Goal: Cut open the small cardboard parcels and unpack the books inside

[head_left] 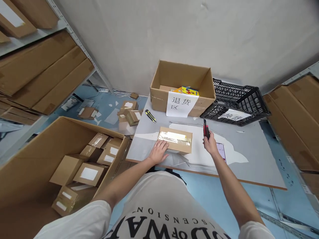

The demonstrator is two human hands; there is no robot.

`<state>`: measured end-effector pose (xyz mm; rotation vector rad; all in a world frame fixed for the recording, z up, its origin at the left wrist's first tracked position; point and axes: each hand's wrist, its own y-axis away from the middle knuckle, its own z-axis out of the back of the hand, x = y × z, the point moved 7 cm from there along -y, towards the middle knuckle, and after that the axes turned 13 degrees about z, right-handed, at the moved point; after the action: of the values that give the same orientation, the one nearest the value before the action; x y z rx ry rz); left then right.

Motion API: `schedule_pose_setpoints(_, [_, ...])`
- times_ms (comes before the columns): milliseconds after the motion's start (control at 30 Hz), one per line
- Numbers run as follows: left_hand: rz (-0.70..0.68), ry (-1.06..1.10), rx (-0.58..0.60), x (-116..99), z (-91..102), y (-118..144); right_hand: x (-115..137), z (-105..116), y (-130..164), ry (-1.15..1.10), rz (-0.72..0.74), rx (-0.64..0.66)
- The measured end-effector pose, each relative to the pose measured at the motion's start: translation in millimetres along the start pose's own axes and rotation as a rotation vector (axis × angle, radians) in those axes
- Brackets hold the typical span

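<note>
A small taped cardboard box [187, 132] with a white label lies on the grey table [251, 149]. My left hand [159, 151] rests on its near left corner, fingers laid out flat over the top edge. To the right of the box, my right hand [210, 143] is closed round a red and black utility knife [205, 129], which points away from me, above the table. A phone [220, 151] with a lit screen lies partly hidden behind my right wrist. Farther back on the left of the table is a yellow and black utility knife [150, 116].
At the table's back stand an open cardboard box [157, 96] with colourful packets and a black plastic crate [239, 96]. A big carton [30, 146] of small boxes is at my left. More boxes [132, 116] lie on the floor; shelves of cartons [294, 119] flank both sides.
</note>
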<state>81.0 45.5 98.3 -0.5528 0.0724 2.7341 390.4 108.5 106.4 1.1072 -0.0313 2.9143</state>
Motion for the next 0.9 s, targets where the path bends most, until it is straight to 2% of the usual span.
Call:
schedule_pose_setpoints(67, [-0.006,-0.003,-0.001,0,0.1,0,51,-1,-6,-0.094,0.227,0.118])
schedule_pose_setpoints(167, [-0.024,-0.026,0.003,0,-1.4,1,120,-22,-2,-0.065,0.527,0.339])
schedule_pose_setpoints(267, [-0.051,-0.059,0.01,0,-5.2,2,155,-55,4,0.006,0.653,0.505])
schedule_pose_setpoints(367, [-0.065,-0.063,0.017,1,-8.4,4,165,-82,3,0.119,0.689,0.597])
schedule_pose_setpoints(467, [-0.067,-0.054,0.022,3,-9.1,4,169,-95,-3,0.193,0.729,0.628])
schedule_pose_setpoints(667, [-0.067,-0.038,0.021,1,-4.6,4,174,-104,-12,0.222,0.762,0.658])
schedule_pose_setpoints(900, [-0.041,-0.153,0.083,0,-6.4,3,183,-109,-7,0.533,0.825,0.782])
